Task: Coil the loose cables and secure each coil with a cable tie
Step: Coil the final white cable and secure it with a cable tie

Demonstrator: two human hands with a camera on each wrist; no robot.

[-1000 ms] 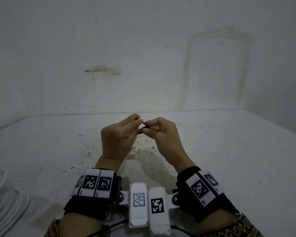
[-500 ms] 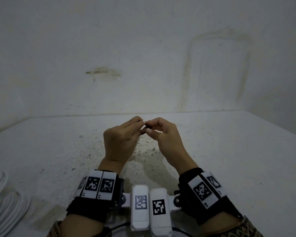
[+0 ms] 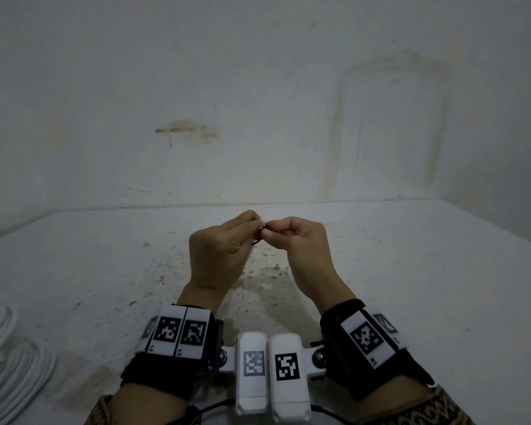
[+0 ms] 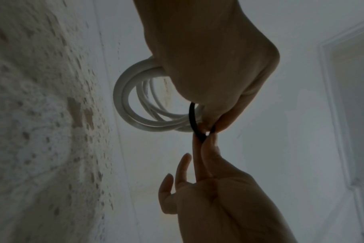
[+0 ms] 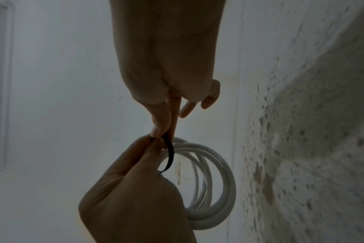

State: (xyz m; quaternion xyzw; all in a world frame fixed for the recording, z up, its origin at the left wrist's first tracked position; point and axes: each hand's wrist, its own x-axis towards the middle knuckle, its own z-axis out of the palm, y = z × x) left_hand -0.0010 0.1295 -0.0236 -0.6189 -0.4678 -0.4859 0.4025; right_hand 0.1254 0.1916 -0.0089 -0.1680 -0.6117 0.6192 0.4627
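My left hand (image 3: 252,223) is raised above the table and grips a small coil of white cable (image 4: 125,102), which the hands hide in the head view. A thin black cable tie (image 4: 192,118) loops round the coil's strands beside the left fingers, whose tips also pinch the tie. My right hand (image 3: 273,236) meets the left fingertip to fingertip, pinching the tie (image 5: 170,152) between thumb and forefinger while its other fingers stay loosely spread. In the right wrist view the coil (image 5: 229,180) hangs below the left hand (image 5: 135,197). Only a sliver of the tie (image 3: 258,239) shows between the hands in the head view.
Several more coils of white cable (image 3: 10,372) lie at the table's near left corner. The speckled white tabletop (image 3: 411,286) runs back to a stained white wall (image 3: 258,118).
Both hands have drifted slightly to the right and their fingertips have drawn closer together. Neither hand has changed what it holds.
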